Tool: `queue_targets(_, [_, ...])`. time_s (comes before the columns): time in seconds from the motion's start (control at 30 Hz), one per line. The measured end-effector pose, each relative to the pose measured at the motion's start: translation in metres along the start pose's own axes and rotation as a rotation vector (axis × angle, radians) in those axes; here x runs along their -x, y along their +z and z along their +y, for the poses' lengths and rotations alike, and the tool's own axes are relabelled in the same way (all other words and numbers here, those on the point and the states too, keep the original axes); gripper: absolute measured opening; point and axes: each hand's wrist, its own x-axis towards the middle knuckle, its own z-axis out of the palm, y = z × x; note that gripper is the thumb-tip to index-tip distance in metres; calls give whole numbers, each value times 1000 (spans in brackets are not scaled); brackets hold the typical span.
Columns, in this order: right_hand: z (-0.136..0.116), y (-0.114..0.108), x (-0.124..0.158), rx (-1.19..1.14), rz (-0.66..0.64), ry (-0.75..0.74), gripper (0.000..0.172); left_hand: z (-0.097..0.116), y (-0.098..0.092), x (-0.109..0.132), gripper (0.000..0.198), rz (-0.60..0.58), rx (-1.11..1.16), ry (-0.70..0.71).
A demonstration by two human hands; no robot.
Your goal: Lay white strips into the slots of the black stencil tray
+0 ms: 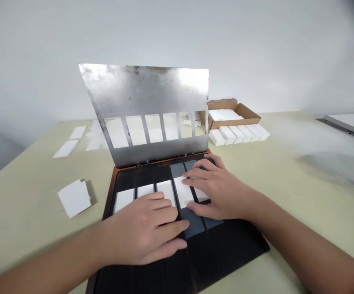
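A black slotted board (225, 253) lies in front of me, with a row of white cards (167, 191) set across it. My left hand (149, 230) rests palm down over the board's left part, its thumb and index finger stretched out and the others bent. It partly covers the left cards. Further right, my right hand (218, 188) lies with fingers apart at a white card (183, 198), thumb at its lower edge and fingertips near its top. Dark grey strips (192, 222) show above and below this card. A metal plate with rectangular openings (152, 90) stands raised on hinges at the back.
A cardboard box (234, 122) holding white cards stands at the back right, behind a row of white card stacks (238, 134). A small card stack (74, 198) lies left of the board; loose cards (66, 148) lie behind it. Clear plastic (326, 143) covers the right side.
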Motion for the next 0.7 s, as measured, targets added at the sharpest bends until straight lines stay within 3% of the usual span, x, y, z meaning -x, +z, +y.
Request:
queue_targets(0.27, [-5,-4,-2,-22,-10,10,40,-1,2,0,21,1,-8,-5])
queue_targets(0.47, [-9,-7,-2,-23,-5,19,57,0,-1,-2,27,-37,-44,25])
queue_targets(0.7, [-10,-10,-2,-43,-32,40,33,2,-1,-2,29,-21,-57,11])
